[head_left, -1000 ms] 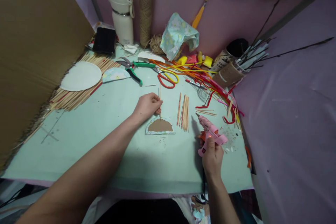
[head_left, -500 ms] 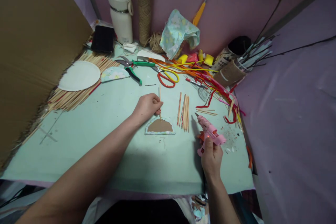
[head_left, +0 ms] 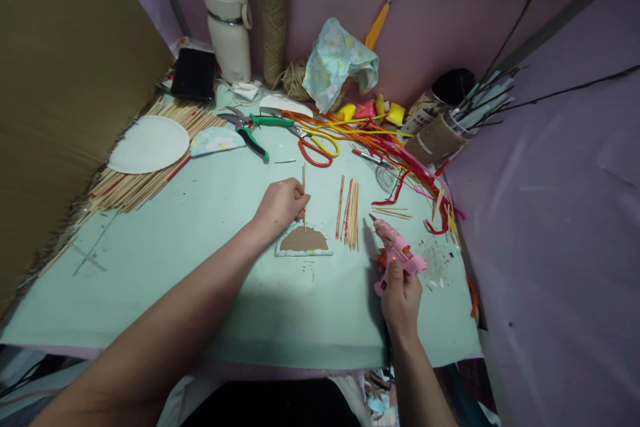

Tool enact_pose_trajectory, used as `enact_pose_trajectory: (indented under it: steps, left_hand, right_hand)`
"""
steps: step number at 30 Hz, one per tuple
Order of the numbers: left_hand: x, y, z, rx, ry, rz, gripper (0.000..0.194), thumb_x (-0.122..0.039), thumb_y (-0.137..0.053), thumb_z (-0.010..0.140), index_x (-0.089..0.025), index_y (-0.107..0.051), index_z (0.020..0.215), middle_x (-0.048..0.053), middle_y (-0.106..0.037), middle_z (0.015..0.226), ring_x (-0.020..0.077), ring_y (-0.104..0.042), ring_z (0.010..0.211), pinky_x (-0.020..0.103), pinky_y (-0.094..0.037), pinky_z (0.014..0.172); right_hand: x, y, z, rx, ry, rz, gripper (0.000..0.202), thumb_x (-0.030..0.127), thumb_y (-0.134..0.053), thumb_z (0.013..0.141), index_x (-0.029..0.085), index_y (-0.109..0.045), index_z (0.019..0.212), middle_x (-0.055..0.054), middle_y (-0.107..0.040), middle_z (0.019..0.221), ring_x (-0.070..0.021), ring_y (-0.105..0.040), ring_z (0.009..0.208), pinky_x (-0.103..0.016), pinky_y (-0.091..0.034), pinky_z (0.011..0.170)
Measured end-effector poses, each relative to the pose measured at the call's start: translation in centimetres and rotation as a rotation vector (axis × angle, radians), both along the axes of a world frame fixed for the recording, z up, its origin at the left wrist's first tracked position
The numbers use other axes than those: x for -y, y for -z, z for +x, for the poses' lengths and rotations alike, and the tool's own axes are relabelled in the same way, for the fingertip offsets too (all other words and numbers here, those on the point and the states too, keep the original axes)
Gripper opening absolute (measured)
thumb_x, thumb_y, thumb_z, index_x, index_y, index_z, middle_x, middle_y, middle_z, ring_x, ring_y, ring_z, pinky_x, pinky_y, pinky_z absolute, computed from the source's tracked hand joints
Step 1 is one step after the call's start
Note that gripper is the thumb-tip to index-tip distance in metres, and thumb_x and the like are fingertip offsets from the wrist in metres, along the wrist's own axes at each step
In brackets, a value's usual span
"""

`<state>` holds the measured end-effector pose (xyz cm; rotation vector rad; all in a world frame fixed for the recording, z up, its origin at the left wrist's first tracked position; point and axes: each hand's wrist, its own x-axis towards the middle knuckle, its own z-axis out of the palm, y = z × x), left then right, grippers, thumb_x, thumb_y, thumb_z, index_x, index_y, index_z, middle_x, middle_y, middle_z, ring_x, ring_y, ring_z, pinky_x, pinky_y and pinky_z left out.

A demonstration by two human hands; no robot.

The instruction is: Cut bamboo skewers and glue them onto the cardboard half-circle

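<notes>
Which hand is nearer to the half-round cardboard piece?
Left: the left hand is just beyond the cardboard piece, pinching a stick; the right hand is farther off, right of it, holding the glue gun.

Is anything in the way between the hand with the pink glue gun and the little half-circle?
Yes: some thin wooden sticks lie between the right hand, holding the pink glue gun, and the cardboard half-circle. They're low, so passing above looks possible. The left hand holds another stick by its curved edge.

stick: middle hidden behind left fingers | brown panel: cut by left edge
</notes>
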<state>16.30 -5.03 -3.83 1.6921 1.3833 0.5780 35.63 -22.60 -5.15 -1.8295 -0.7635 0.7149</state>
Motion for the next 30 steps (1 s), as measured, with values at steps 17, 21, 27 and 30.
enact_pose_trajectory:
  steps: [17, 21, 27, 30]
  left_hand:
    - [0.63, -1.05, 0.88, -0.381, 0.038, 0.096, 0.013, -0.017, -0.049, 0.079, -0.019, -0.062, 0.081, 0.002, -0.069, 0.068, 0.0200, -0.063, 0.072, 0.029, -0.043, 0.068]
    - [0.63, -1.05, 0.93, -0.412, 0.046, 0.113, 0.015, -0.017, -0.049, 0.080, -0.019, -0.063, 0.084, 0.004, -0.069, 0.070, 0.0206, -0.063, 0.072, 0.030, -0.043, 0.068]
    - [0.59, -1.04, 0.97, -0.434, 0.055, 0.117, 0.016, -0.018, -0.049, 0.081, -0.018, -0.064, 0.085, 0.004, -0.070, 0.072, 0.0212, -0.064, 0.074, 0.030, -0.044, 0.069]
    - [0.57, -1.01, 0.98, -0.438, 0.058, 0.123, 0.015, -0.018, -0.049, 0.081, -0.018, -0.064, 0.084, 0.005, -0.070, 0.072, 0.0213, -0.064, 0.074, 0.030, -0.044, 0.069]
  right_hand:
    - [-0.23, -0.16, 0.05, 0.102, -0.006, 0.004, 0.061, 0.068, -0.048, 0.081, 0.011, -0.068, 0.087, 0.000, -0.051, 0.056, -0.0111, -0.040, 0.045, -0.024, -0.032, 0.041]
    - [-0.21, -0.18, 0.10, 0.107, -0.009, 0.021, 0.058, 0.066, -0.048, 0.082, 0.011, -0.067, 0.082, 0.002, -0.048, 0.053, -0.0100, -0.038, 0.043, -0.023, -0.032, 0.039]
    - [-0.23, -0.35, 0.01, 0.114, -0.013, 0.032, 0.056, 0.065, -0.049, 0.083, 0.011, -0.067, 0.082, 0.002, -0.049, 0.054, -0.0097, -0.039, 0.043, -0.022, -0.033, 0.038]
    - [-0.22, -0.23, 0.02, 0.099, -0.029, 0.057, 0.052, 0.061, -0.049, 0.085, 0.012, -0.065, 0.082, 0.002, -0.048, 0.054, -0.0090, -0.038, 0.043, -0.021, -0.033, 0.038]
